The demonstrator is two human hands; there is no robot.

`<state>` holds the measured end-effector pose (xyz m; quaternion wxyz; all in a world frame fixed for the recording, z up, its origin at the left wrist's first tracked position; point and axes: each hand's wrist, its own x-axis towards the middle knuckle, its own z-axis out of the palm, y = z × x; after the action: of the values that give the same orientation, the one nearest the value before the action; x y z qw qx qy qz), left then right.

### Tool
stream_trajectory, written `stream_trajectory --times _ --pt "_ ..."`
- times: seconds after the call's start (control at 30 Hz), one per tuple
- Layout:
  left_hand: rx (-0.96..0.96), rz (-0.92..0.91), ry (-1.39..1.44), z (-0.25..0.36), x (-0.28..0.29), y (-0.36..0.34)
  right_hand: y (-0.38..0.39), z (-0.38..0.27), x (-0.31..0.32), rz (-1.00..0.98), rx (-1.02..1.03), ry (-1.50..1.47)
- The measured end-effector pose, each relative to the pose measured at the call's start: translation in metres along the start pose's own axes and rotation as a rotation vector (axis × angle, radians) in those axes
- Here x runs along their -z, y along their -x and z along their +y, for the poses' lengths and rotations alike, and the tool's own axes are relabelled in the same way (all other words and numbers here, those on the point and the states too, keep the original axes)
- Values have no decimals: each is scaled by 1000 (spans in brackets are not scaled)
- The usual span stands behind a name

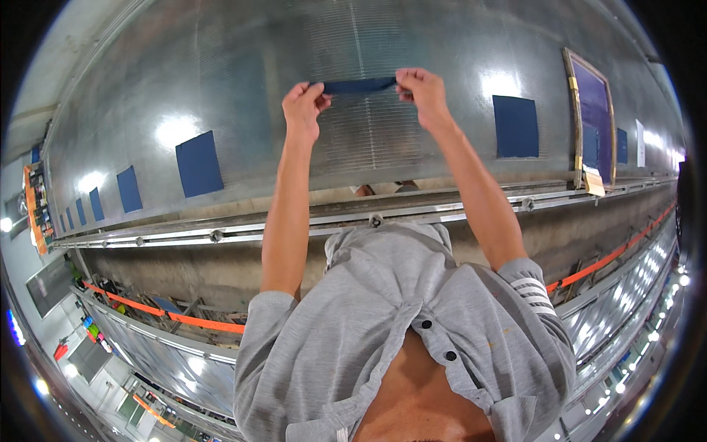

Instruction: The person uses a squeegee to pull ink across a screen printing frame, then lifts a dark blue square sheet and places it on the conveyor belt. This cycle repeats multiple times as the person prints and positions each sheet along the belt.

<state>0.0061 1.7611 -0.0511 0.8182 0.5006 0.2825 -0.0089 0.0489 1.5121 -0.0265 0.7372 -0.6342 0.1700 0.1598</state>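
Note:
A dark blue piece of cloth [359, 86] is stretched between my two hands above the grey metal table [265, 118], seen nearly edge-on as a narrow strip. My left hand [303, 107] pinches its left end between thumb and fingers. At the other end, my right hand [421, 92] grips the right corner in the same way. Beneath the cloth, the table's surface shows fine parallel lines. To the left lies a flat blue cloth piece [199, 164], and to the right another blue cloth piece [515, 127].
Smaller-looking blue pieces [129, 188] continue in a row along the left. At the right stands a wood-framed screen with purple mesh [595, 110], a tan piece [593, 181] at its near corner. A metal rail [294, 227] runs along the table's near edge.

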Motion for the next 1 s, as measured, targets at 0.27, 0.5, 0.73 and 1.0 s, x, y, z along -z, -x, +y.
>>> stream_trajectory --times 0.27,0.5,0.73,1.0 --pt "-99 -69 -58 47 -24 0 2 -56 -7 -29 207 24" --pt "104 70 -24 -31 27 24 28 38 11 18 15 87" --pt "175 200 -135 -95 74 62 70 114 26 64 -45 227" --pt "193 221 -195 -118 84 88 94 141 34 98 -44 278"
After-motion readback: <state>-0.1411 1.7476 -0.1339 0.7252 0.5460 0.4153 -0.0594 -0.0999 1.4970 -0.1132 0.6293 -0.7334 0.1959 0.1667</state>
